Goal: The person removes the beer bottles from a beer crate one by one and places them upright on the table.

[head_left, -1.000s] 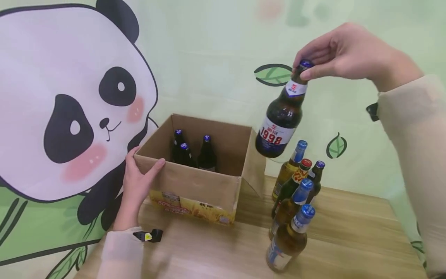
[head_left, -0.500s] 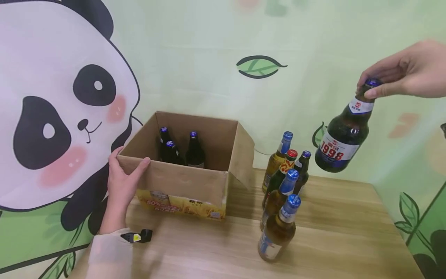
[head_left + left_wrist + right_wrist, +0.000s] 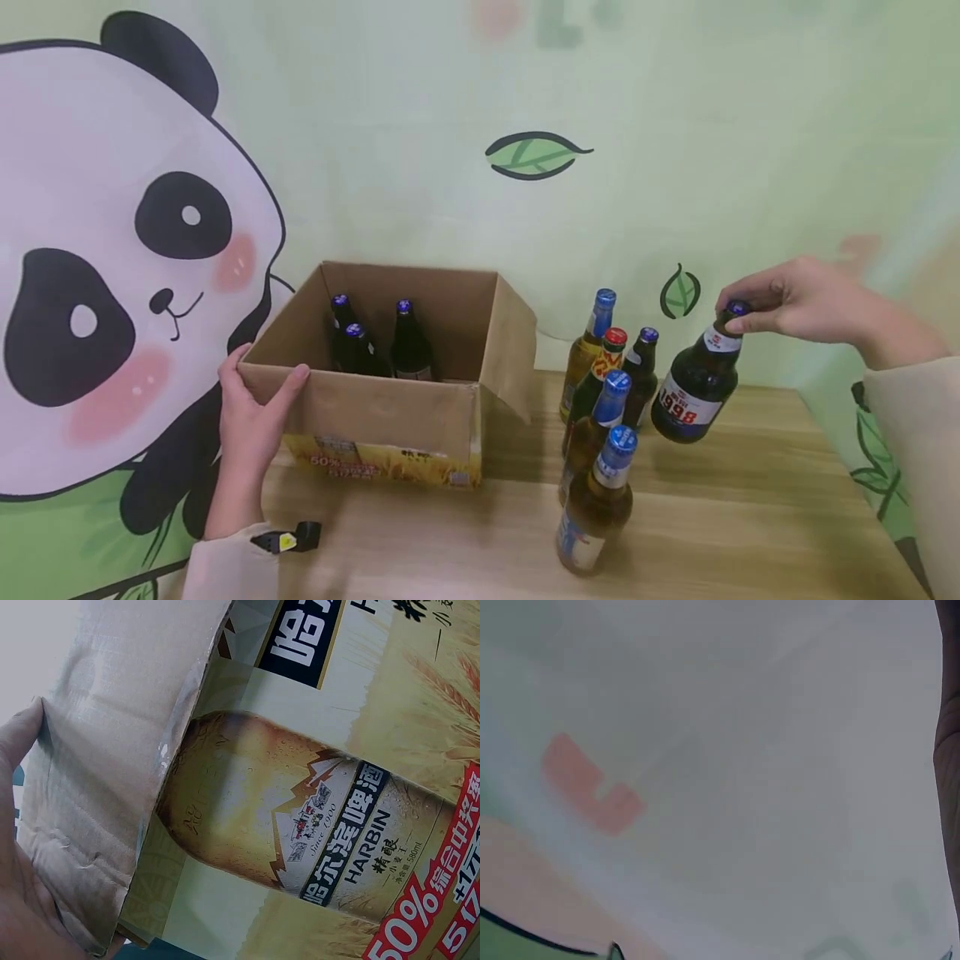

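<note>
My right hand [image 3: 817, 304] holds a dark beer bottle [image 3: 697, 387] by its neck, just under the blue cap. The bottle tilts, its base low over the table, and its white label reads 1998. With my left hand [image 3: 251, 421] I grip the front left corner of an open cardboard box [image 3: 390, 412], thumb over the front flap. In the left wrist view the thumb [image 3: 22, 731] lies against the bare cardboard beside the printed side. Inside the box stand three dark bottles [image 3: 411, 346] with blue caps. The right wrist view catches only an edge of the hand [image 3: 950, 757].
Several beer bottles stand close together right of the box: a clear brown one [image 3: 596, 508] in front, a red-capped green one [image 3: 592, 392], and a dark one [image 3: 641, 379] nearest the held bottle. Behind the wooden table [image 3: 720, 517] hangs a panda-printed backdrop [image 3: 420, 208].
My right hand has carried the dark beer bottle from beside the box out to the right, then down toward the table behind the standing bottles. The left hand keeps its grip on the box.
</note>
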Tool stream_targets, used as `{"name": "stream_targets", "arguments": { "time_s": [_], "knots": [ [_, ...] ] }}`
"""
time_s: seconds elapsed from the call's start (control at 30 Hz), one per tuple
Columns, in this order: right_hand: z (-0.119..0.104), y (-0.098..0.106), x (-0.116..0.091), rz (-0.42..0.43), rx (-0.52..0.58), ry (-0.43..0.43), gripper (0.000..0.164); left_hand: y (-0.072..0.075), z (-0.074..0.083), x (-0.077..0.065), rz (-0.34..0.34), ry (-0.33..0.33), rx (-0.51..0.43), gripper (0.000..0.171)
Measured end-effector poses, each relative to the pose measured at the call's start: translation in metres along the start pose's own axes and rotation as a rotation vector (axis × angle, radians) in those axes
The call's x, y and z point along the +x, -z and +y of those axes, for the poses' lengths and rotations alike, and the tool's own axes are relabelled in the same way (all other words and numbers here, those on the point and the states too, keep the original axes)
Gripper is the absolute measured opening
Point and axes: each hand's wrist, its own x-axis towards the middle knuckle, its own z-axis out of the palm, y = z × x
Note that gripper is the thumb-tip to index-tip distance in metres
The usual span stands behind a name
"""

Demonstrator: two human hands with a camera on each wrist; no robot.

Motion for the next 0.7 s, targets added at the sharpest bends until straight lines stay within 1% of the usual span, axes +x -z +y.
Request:
{"name": "stream_targets", "arguments": {
  "time_s": [0.17,0.27,0.4,0.5,0.57,0.7],
  "knots": [
    [0.008,-0.033,0.002,-0.027,0.025,0.062,0.023,0.002,0.0,0.0,0.008,-0.004,-0.007,0.092],
    [0.011,-0.052,0.004,-0.029,0.037,0.093,0.02,0.003,0.0,0.0,0.008,0.001,-0.004,0.092],
    [0.013,-0.074,0.008,-0.022,0.059,0.136,0.02,0.004,0.0,0.0,0.011,-0.001,-0.005,0.093],
    [0.015,-0.087,0.011,-0.032,0.075,0.146,0.024,0.003,-0.001,0.001,0.012,-0.011,-0.008,0.092],
    [0.017,-0.096,0.01,-0.042,0.089,0.136,0.027,0.003,-0.002,0.0,0.008,-0.009,-0.007,0.092],
    [0.022,-0.109,0.009,-0.036,0.116,0.121,0.025,0.002,-0.001,-0.001,0.003,0.005,0.009,0.094]
  ]
}}
